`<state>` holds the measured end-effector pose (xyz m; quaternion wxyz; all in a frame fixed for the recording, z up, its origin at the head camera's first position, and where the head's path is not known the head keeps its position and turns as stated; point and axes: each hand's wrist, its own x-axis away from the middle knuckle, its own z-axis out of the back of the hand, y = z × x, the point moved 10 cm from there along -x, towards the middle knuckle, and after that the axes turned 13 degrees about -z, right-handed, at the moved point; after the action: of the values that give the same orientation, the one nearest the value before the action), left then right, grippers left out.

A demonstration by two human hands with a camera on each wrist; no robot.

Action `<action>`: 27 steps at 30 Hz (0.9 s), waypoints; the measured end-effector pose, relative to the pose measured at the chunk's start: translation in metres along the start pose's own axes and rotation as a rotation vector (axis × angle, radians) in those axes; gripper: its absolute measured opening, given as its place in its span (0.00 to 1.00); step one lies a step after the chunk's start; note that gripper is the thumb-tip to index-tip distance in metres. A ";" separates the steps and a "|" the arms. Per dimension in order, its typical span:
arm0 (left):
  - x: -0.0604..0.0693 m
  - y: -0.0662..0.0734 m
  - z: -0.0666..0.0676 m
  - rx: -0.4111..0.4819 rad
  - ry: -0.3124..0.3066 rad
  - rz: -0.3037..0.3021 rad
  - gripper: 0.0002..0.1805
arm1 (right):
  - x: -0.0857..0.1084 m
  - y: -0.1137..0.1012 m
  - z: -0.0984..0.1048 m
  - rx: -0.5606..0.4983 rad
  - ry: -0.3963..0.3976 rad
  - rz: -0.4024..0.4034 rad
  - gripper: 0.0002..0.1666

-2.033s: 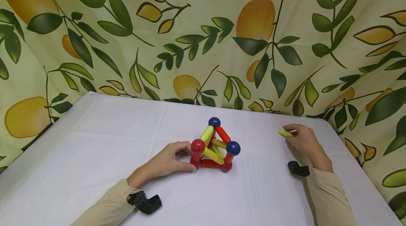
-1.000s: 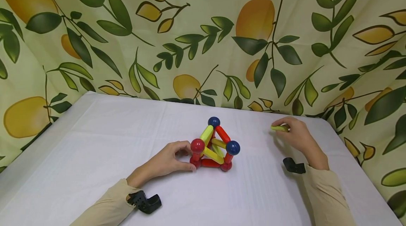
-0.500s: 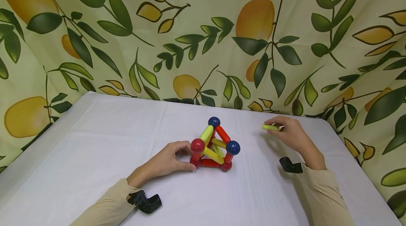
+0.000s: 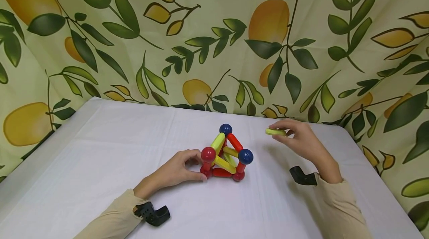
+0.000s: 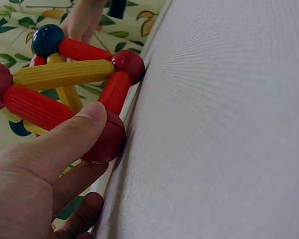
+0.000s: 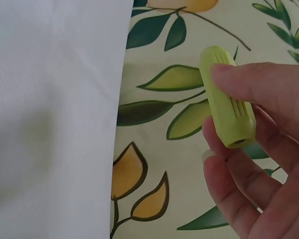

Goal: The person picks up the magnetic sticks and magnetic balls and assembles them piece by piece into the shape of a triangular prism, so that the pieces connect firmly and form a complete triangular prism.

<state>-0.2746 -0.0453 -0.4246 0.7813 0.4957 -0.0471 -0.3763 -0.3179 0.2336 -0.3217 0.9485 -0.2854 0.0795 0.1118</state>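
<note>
On the table stands a frame of magnetic rods and balls, with red balls (image 4: 208, 155) and blue balls (image 4: 245, 156) joined by red, yellow and light green rods. My left hand (image 4: 179, 168) holds its lower left corner; in the left wrist view the thumb lies on a red ball (image 5: 108, 142) there, fingers partly hidden behind. My right hand (image 4: 298, 138) pinches a light green magnetic rod (image 6: 226, 99) between thumb and fingers. That rod is in the air, right of the frame and apart from it, its free end pointing left in the head view.
A white cloth covers the table (image 4: 110, 149). Behind it hangs a curtain (image 4: 214, 45) printed with leaves and fruit. Each wrist wears a black camera mount, the left one (image 4: 152, 213) close to the table and the right one (image 4: 302, 176) over its right side.
My right hand has carried the light green rod leftward from the table's right side, closer to the frame, turning it nearly level. My left hand and the frame stay in place.
</note>
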 end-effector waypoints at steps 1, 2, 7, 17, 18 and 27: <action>0.000 0.001 0.000 0.001 0.000 -0.004 0.17 | 0.001 -0.003 0.000 0.004 -0.001 0.012 0.14; 0.000 0.001 0.000 0.000 0.000 -0.007 0.17 | 0.001 -0.006 0.000 0.007 -0.002 0.025 0.15; 0.000 0.001 0.000 0.000 0.000 -0.009 0.17 | 0.003 -0.017 -0.001 0.013 -0.001 0.084 0.17; 0.000 0.001 0.000 0.000 0.001 -0.011 0.17 | 0.005 -0.029 -0.005 0.005 -0.013 0.082 0.21; 0.000 0.000 0.000 0.000 0.001 -0.012 0.16 | 0.006 -0.031 -0.005 0.003 -0.013 0.081 0.21; -0.001 -0.001 0.000 -0.006 0.000 -0.030 0.17 | 0.010 -0.052 -0.008 -0.012 -0.027 0.120 0.19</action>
<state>-0.2757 -0.0447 -0.4253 0.7771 0.4940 -0.0387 -0.3880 -0.2954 0.1886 -0.3035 0.9394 -0.2843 0.0831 0.1726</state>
